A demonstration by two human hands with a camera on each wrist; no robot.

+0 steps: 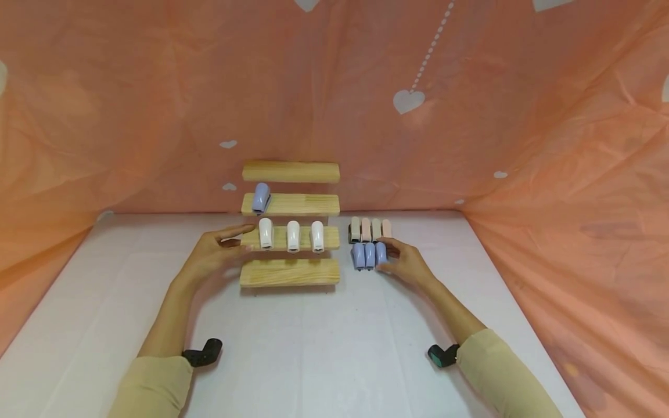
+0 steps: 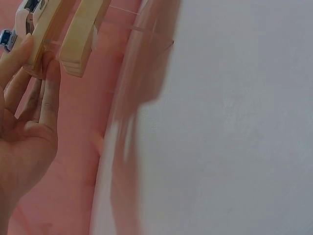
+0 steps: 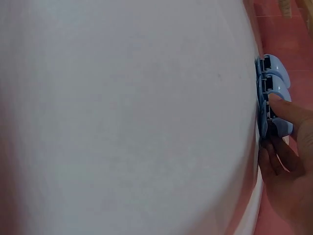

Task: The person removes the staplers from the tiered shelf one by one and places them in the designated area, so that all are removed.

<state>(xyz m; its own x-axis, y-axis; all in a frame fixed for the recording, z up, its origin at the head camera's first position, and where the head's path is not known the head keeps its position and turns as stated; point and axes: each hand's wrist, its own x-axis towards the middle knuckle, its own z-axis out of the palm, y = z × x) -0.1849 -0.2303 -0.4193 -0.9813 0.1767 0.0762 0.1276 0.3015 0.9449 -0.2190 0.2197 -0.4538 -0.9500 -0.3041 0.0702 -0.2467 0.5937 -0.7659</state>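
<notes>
A tiered wooden display rack point(image 1: 289, 273) has white mini staplers point(image 1: 293, 235) in a row of three on its second board from the bottom. One blue stapler point(image 1: 261, 198) stands on the board above, near the left end. My left hand point(image 1: 210, 253) grips the left end of the board with the white staplers, thumb above and fingers below in the left wrist view. To the right of the rack, three blue staplers point(image 3: 278, 88) stand side by side on the table. The rightmost blue stapler point(image 1: 381, 252) is between my right hand's point(image 1: 410, 264) thumb and fingers.
Behind the blue staplers stands a row of several beige and pink staplers point(image 1: 366, 230), close to my right fingers. A white cloth covers the table point(image 1: 334, 348). An orange-pink sheet point(image 1: 334, 104) with hearts hangs behind and at the sides.
</notes>
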